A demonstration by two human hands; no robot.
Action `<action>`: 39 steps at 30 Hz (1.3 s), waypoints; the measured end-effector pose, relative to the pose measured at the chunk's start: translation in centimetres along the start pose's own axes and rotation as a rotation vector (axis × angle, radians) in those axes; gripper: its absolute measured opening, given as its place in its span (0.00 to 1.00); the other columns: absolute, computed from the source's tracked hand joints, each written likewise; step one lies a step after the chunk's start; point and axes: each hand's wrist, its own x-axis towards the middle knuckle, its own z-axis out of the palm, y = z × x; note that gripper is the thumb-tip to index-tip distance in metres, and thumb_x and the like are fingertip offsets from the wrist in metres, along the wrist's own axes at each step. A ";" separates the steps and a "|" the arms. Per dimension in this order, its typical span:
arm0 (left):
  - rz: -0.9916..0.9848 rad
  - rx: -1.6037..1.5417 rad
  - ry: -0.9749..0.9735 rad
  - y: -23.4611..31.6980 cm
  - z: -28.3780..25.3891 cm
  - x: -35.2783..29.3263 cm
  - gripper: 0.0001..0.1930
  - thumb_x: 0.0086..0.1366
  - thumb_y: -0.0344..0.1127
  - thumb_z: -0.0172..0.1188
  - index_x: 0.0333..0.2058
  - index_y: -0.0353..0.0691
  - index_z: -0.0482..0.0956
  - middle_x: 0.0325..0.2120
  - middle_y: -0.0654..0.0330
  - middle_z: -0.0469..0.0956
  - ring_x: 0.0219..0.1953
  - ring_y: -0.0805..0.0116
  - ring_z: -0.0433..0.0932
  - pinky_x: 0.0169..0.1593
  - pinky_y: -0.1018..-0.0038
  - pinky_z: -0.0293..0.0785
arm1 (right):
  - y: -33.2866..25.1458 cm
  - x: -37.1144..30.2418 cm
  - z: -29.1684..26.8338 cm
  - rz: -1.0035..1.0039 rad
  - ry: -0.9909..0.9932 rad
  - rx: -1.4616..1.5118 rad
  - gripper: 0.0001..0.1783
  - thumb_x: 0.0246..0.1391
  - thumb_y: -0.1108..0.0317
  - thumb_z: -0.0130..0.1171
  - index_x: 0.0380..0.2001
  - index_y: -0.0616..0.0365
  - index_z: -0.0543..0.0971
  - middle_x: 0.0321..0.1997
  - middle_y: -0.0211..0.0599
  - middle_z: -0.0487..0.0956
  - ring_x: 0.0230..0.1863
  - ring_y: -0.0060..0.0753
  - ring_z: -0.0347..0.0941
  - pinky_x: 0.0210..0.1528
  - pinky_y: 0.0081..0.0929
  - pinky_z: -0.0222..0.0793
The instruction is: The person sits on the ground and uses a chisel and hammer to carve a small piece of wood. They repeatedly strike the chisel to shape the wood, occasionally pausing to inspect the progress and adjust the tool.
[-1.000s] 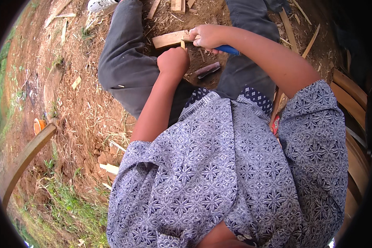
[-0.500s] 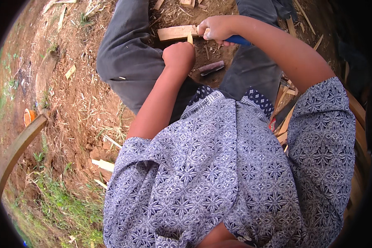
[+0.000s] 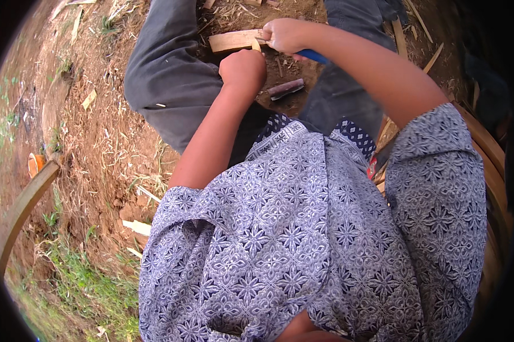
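Note:
My left hand (image 3: 243,68) is closed in a fist around a thin pale wooden stick (image 3: 256,44), whose end pokes up from the fingers. The stick stands against the near side of a flat wooden block (image 3: 231,41) lying on the ground between my legs. My right hand (image 3: 285,35) is closed at the right end of the block and grips a tool with a blue handle (image 3: 313,55). A thin dark edge shows between its fingers and the stick; the rest of the tool is hidden by the hand.
A curled, purplish-brown piece (image 3: 285,88) lies on the soil nearer to me. Wood chips and offcuts (image 3: 89,99) are scattered over the ground. A curved wooden bar (image 3: 26,205) and an orange object (image 3: 36,164) are at the left, above grass (image 3: 91,273).
The whole view has shifted slightly, moving the scene up and left. My right hand has turned a little over the block's end, hiding its fingertips. Both hands keep their hold.

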 end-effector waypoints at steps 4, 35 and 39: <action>-0.007 -0.006 0.070 -0.5 0.6 -0.1 0.19 0.71 0.48 0.52 0.31 0.41 0.84 0.28 0.51 0.85 0.31 0.51 0.86 0.35 0.57 0.80 | 1.4 2.0 1.1 0.015 0.083 0.117 0.21 0.64 0.68 0.49 0.60 0.54 0.69 0.20 0.38 0.74 0.12 0.30 0.72 0.14 0.35 0.72; 0.192 -0.133 0.431 -7.9 0.2 4.7 0.22 0.62 0.33 0.61 0.56 0.46 0.77 0.47 0.46 0.72 0.51 0.47 0.74 0.56 0.57 0.72 | 7.0 -5.7 9.1 -0.252 0.583 0.502 0.33 0.47 0.68 0.55 0.59 0.64 0.75 0.39 0.54 0.82 0.36 0.44 0.81 0.42 0.36 0.77; 0.248 -0.047 0.264 -10.3 -0.2 6.9 0.22 0.61 0.33 0.62 0.56 0.50 0.79 0.48 0.49 0.72 0.54 0.46 0.71 0.58 0.58 0.72 | 7.7 -8.4 7.9 -0.341 0.880 0.377 0.30 0.44 0.69 0.56 0.54 0.64 0.79 0.44 0.58 0.82 0.43 0.50 0.81 0.51 0.36 0.75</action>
